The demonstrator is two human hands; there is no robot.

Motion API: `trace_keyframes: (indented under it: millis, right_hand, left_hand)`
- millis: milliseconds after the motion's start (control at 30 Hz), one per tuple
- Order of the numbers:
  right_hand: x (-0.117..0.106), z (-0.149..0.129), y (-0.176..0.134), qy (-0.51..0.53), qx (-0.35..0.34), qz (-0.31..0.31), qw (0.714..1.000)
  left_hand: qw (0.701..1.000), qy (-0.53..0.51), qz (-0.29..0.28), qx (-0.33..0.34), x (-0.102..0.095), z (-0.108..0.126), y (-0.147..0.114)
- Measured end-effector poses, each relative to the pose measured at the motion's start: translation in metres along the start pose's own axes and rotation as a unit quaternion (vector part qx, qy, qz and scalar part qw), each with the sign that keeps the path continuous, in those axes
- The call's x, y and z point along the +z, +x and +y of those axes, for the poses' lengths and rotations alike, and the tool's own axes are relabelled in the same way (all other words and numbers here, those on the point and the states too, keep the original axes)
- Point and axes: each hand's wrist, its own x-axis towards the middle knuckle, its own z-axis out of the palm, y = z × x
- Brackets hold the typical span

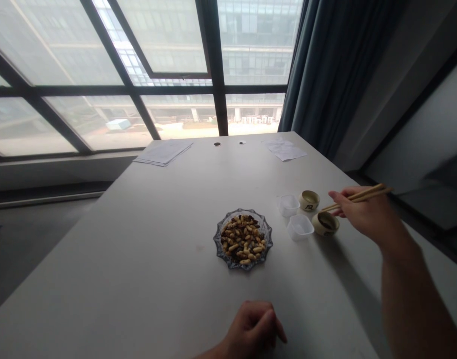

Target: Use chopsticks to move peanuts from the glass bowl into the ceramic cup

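Observation:
A pair of wooden chopsticks point(368, 193) is gripped in my right hand point(357, 205), which is closed around them. Their tips reach the rim of a small cream ceramic cup point(326, 227) with a dark interior; whether they hold anything I cannot tell. Just behind it stands a second ceramic cup point(309, 201) with a dark character on its side. A scalloped glass bowl point(218, 240) of peanuts in shells point(245, 239), mixed with darker pieces, sits mid-table. Nearer to me, my left hand point(253, 326) rests on the table, loosely curled, with nothing visible in it.
Two clear plastic containers point(301, 228) stand between the glass bowl and the cups. Papers point(164, 151) lie at the far left of the white table point(138, 249), and a crumpled sheet point(284, 148) at the far right. Windows and a dark curtain point(326, 75) are beyond.

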Motion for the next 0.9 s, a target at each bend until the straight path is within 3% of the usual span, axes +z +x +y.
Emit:
trace_keyframes:
  millis: [133,233,300,367,533,667,900]
  right_hand:
    - [-0.011,-0.007,-0.005,0.007,-0.010,0.021,1.000]
    - [-0.010,-0.024,-0.015,0.071,-0.005,0.018,0.997]
    - [-0.004,-0.041,-0.025,0.134,-0.006,-0.028,0.991]
    - [0.007,-0.058,-0.037,0.188,-0.023,-0.115,0.975]
    - [0.043,-0.083,-0.058,0.224,-0.058,-0.284,0.931]
    - [0.063,-0.084,-0.062,0.228,-0.048,-0.325,0.917]
    - [0.078,-0.082,-0.059,0.249,-0.021,-0.343,0.905]
  left_hand:
    - [1.000,0.006,-0.002,-0.007,-0.001,-0.001,0.000]
    - [1.000,0.018,0.001,-0.003,-0.001,0.001,-0.001]
    - [1.000,0.024,0.001,-0.001,0.000,0.002,-0.001]
    - [1.000,0.026,-0.001,-0.002,0.000,0.003,-0.001]
    - [1.000,0.015,-0.005,0.006,-0.001,0.001,0.000]
    - [1.000,0.026,-0.005,0.009,0.000,0.003,0.001]
    - [1.000,0.030,0.001,0.001,0.001,0.006,0.000]
